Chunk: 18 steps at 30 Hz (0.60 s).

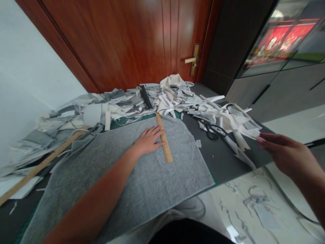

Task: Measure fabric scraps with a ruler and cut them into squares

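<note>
A piece of grey felt-like fabric point(114, 162) lies flat across the dark table. My left hand point(149, 140) rests on it with fingers spread, the fingertips and thumb touching a short wooden ruler point(165, 145). Out at the right, my right hand point(286, 150) has its fingers closed together, with their tips on the corner of a white scrap point(245, 123) at the edge of the scrap pile. Black-handled scissors point(214, 130) lie between the fabric and that pile.
Heaped offcuts point(142, 98) line the table's back, against a wooden door point(127, 40). A long wooden ruler point(43, 164) slants at the left. Green cutting mat point(122, 122) shows under the fabric. Scraps point(264, 213) litter the floor beside a grey cabinet point(291, 84).
</note>
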Each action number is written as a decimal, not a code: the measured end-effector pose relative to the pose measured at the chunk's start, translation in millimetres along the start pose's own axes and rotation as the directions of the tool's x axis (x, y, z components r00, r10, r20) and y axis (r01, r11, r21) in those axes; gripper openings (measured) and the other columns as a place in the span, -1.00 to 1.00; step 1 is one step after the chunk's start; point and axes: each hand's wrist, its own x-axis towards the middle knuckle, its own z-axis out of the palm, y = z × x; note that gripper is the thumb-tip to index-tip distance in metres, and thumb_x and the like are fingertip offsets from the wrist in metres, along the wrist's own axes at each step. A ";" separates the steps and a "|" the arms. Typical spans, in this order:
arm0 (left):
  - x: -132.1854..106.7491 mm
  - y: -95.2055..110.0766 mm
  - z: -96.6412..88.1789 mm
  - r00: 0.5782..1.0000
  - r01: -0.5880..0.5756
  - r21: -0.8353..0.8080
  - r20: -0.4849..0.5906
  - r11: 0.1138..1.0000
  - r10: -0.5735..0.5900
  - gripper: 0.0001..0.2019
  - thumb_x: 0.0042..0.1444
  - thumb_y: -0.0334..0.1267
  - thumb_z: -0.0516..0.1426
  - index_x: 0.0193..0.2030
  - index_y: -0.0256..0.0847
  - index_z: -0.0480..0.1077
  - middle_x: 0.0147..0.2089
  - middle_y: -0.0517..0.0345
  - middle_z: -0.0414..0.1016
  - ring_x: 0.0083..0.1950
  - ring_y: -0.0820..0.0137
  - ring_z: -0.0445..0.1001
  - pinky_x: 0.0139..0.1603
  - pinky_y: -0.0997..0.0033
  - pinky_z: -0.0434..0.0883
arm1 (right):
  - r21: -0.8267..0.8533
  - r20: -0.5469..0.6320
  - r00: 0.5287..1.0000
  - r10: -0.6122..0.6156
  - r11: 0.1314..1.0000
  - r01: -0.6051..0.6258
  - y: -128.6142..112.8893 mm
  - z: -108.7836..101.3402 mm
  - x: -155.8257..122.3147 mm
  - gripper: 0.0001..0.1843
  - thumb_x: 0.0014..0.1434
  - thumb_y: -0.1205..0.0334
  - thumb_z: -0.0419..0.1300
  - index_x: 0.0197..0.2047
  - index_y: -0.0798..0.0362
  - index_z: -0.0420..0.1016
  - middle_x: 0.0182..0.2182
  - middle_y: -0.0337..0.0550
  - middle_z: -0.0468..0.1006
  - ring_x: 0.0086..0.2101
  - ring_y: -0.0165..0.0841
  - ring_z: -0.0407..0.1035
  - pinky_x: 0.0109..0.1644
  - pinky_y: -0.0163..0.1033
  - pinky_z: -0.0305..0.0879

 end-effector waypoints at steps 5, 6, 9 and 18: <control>-1.2 0.3 -1.4 1.000 -0.018 -0.015 0.004 1.000 0.018 -0.43 0.40 0.15 -0.03 0.47 0.06 0.18 0.58 0.06 0.05 0.57 0.12 0.04 0.55 -0.12 -0.05 | 0.623 0.332 0.920 0.209 0.684 -0.380 -136.1 48.5 42.5 -0.58 -0.09 -0.03 0.50 -0.18 -0.05 0.62 -0.15 0.10 0.66 -0.21 -0.04 0.59 -0.07 0.08 0.60; -1.3 0.3 -1.4 1.000 -0.019 -0.012 0.002 1.000 0.019 -0.44 0.41 0.15 -0.03 0.46 0.06 0.18 0.57 0.06 0.06 0.57 0.12 0.03 0.55 -0.11 -0.05 | 0.669 0.411 0.902 0.133 0.627 -0.398 -163.5 64.6 50.9 -0.62 -0.10 0.06 0.52 -0.20 -0.02 0.62 -0.19 0.03 0.65 -0.25 -0.13 0.57 -0.08 0.03 0.60; -1.7 0.2 -0.4 1.000 -0.017 0.000 0.002 1.000 0.017 -0.43 0.41 0.16 -0.05 0.47 0.07 0.17 0.58 0.04 0.05 0.58 0.12 0.02 0.55 -0.11 -0.06 | 0.738 0.579 0.816 0.000 0.425 -0.524 -225.6 116.9 73.2 -0.74 -0.08 0.30 0.49 -0.26 0.02 0.63 -0.37 -0.11 0.61 -0.40 -0.32 0.49 -0.27 -0.16 0.58; -2.4 -2.4 3.7 0.999 -0.033 -0.002 -0.030 0.999 0.033 -0.41 0.39 0.21 -0.04 0.46 0.07 0.18 0.55 0.04 0.11 0.56 0.13 0.07 0.56 -0.09 -0.05 | 0.716 0.676 0.736 -0.042 0.276 -0.641 -259.9 199.7 119.5 -0.83 0.13 0.54 0.29 -0.34 0.08 0.53 -0.42 -0.14 0.60 -0.35 -0.40 0.49 -0.25 -0.29 0.52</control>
